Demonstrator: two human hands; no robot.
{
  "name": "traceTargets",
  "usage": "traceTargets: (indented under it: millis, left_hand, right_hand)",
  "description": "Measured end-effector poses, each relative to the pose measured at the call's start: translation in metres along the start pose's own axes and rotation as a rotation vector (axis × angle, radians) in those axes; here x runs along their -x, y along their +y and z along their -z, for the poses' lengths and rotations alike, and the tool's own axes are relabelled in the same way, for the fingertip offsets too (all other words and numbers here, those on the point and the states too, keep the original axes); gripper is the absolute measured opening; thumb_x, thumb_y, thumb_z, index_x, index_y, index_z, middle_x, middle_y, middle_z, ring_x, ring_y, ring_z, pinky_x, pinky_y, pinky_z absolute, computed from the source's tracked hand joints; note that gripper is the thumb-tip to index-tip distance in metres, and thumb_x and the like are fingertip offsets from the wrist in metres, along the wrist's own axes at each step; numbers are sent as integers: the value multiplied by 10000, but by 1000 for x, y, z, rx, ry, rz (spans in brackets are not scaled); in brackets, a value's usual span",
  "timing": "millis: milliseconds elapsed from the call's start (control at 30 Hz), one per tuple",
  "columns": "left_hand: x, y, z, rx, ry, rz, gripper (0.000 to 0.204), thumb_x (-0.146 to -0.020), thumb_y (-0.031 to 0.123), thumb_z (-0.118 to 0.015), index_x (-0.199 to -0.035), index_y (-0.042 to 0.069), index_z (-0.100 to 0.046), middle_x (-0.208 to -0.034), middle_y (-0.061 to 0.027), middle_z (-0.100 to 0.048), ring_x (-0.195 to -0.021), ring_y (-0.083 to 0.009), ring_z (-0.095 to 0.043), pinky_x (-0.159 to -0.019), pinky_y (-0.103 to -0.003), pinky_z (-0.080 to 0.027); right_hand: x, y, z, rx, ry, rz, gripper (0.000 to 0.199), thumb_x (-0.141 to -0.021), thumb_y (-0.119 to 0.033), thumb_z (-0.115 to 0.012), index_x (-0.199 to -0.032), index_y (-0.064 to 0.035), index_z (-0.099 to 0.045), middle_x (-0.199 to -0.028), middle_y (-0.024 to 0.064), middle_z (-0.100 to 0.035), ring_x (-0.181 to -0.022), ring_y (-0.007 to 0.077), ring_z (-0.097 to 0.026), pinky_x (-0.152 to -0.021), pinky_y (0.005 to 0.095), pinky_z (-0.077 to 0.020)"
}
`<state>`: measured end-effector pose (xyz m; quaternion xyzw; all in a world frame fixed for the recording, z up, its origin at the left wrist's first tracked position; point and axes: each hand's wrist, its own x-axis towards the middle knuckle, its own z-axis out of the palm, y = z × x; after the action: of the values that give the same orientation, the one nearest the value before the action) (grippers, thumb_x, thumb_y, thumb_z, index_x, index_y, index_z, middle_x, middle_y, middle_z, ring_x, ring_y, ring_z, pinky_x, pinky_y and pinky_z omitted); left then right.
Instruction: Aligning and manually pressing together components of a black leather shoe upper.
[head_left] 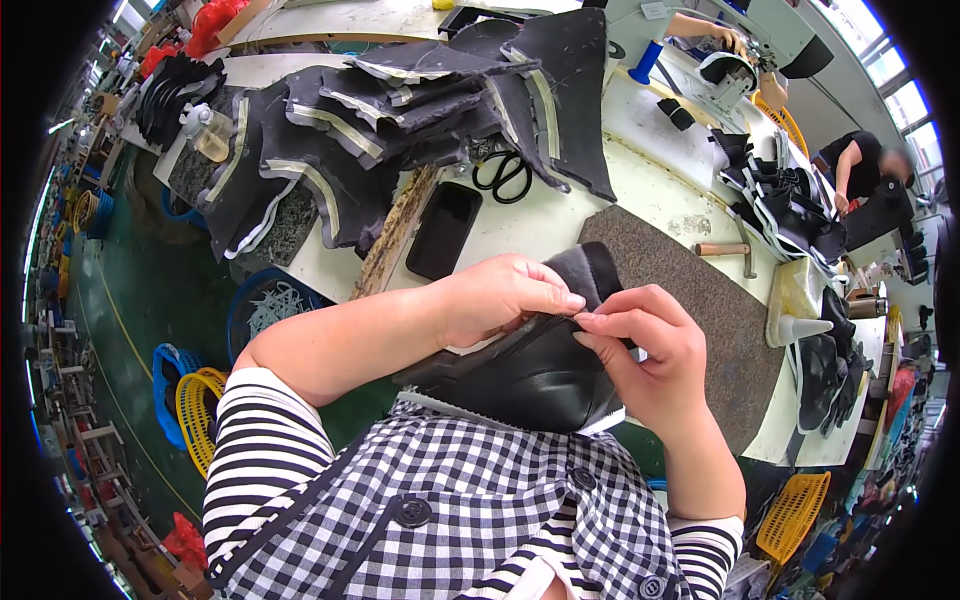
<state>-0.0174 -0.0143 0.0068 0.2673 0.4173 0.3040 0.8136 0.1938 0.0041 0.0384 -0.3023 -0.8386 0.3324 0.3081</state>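
Note:
A black leather boot upper (545, 385) with a grey lining and a pale lower edge rests against my checked apron, in front of the table edge. My left hand (505, 298) is closed on its opening, thumb and finger pressed together beside a dark seam or zipper line. Close by, the fingertips of my right hand (650, 340) pinch the same edge, almost touching the left thumb. Whatever small part sits between the fingertips is too small to make out. Beyond the hands lie a black phone (444, 230) and black-handled scissors (502, 178).
Black lined pieces (400, 110) are heaped across the table's far left. A brown rough board (690, 300) lies to the right, with a hammer (725, 249) beyond it. Yellow baskets (793, 515) stand low at the sides. Another person's hands (735, 40) work at a machine, far right.

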Motion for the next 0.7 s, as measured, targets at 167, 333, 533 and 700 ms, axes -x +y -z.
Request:
traceTargets:
  millis: [167, 333, 533, 700]
  left_hand:
    - [-18, -13, 3, -281, 50, -256, 222, -949, 229, -607, -947, 19, -677, -844, 26, -638, -769, -39, -546, -714, -208, -443]
    - [-25, -17, 13, -311, 135, -188, 232, -972, 234, -574, -954, 22, -665, -844, 30, -631, -771, -34, -533, -720, -209, -440]
    - [-17, -22, 10, -351, 146, -319, 239, -993, 225, -537, -934, 19, -643, -855, 29, -614, -789, -35, -517, -737, -211, -436]
    - [-5, -13, 4, -337, 75, -496, 226, -999, 204, -513, -912, 23, -615, -823, 44, -575, -791, -35, -502, -731, -220, -435]
  right_hand:
    - [-1, 10, -3, -6, 9, -43, 202, -702, 3, -757, -876, -74, -691, -1057, 91, -602, -893, 229, -636, -741, 318, -527]
    - [9, 23, -2, -245, -80, -98, 166, -748, -15, -753, -867, -114, -693, -1306, 107, -459, -1263, 294, -469, -971, 433, -482]
    - [4, 34, 2, -363, -115, -61, 185, -743, -25, -764, -899, -99, -697, -1310, 118, -473, -1247, 278, -499, -977, 405, -475]
    - [-11, 51, 17, -508, -119, -248, 217, -759, -73, -775, -946, -16, -682, -1101, 106, -641, -1050, 209, -618, -938, 330, -475]
